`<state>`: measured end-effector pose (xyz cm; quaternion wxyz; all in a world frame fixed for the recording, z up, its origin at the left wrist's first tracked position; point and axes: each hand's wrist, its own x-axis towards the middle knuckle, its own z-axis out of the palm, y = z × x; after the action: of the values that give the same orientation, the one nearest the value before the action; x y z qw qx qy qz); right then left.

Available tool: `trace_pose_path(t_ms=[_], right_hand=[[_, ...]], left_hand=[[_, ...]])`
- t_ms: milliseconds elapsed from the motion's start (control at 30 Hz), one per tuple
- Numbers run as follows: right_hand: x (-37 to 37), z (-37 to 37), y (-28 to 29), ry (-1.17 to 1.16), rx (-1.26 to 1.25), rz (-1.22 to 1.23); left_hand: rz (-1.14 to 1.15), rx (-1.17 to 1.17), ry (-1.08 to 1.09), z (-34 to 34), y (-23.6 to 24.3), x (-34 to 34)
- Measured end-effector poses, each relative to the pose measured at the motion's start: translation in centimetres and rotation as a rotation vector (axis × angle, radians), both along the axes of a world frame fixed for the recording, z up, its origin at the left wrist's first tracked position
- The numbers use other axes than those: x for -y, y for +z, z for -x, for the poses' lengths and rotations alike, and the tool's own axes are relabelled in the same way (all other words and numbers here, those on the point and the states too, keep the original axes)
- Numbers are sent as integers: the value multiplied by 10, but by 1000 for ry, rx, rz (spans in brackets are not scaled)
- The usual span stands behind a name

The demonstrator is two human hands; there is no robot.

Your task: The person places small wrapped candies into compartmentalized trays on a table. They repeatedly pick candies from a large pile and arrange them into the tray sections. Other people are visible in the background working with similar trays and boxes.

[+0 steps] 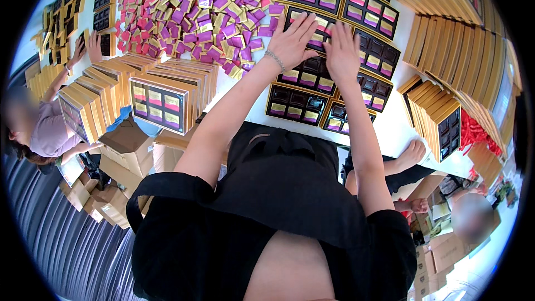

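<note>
Both hands lie palm down over a gold-edged black tray (302, 17) with small pink, purple and gold packets in its compartments. My left hand (291, 43), with a bracelet at the wrist, has its fingers stretched out over the tray's left part. Over its right edge, my right hand (341, 54) is also flat with fingers extended. Whether any packet lies under the palms is hidden. Closer to me, a tray (295, 104) has packets in its lower row and dark bare compartments above. Another partly filled tray (374, 90) sits just right of my right wrist.
A wide heap of loose packets (189, 17) spreads to the left of the trays. Upright boxes (159, 103) stand in a row by my left forearm. Tall stacks of boxes (457, 50) line the right side. Other people (53, 128) are at the table on both sides.
</note>
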<state>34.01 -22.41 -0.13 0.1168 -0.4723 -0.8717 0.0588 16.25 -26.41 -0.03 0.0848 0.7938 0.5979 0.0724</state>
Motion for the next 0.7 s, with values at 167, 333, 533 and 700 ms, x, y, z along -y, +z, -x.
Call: trace_pose_path(t_ms=[167, 333, 533, 700], right_hand=[[-4, -12, 4, 47, 182, 42], [0, -11, 19, 45, 156, 42], [5, -17, 7, 68, 230, 143], [1, -16, 6, 55, 255, 115]], left_hand=[[-7, 11, 2, -1, -6, 0], [-39, -1, 28, -3, 3, -2], [-4, 37, -100, -5, -8, -9], [-12, 38, -82, -6, -15, -9]])
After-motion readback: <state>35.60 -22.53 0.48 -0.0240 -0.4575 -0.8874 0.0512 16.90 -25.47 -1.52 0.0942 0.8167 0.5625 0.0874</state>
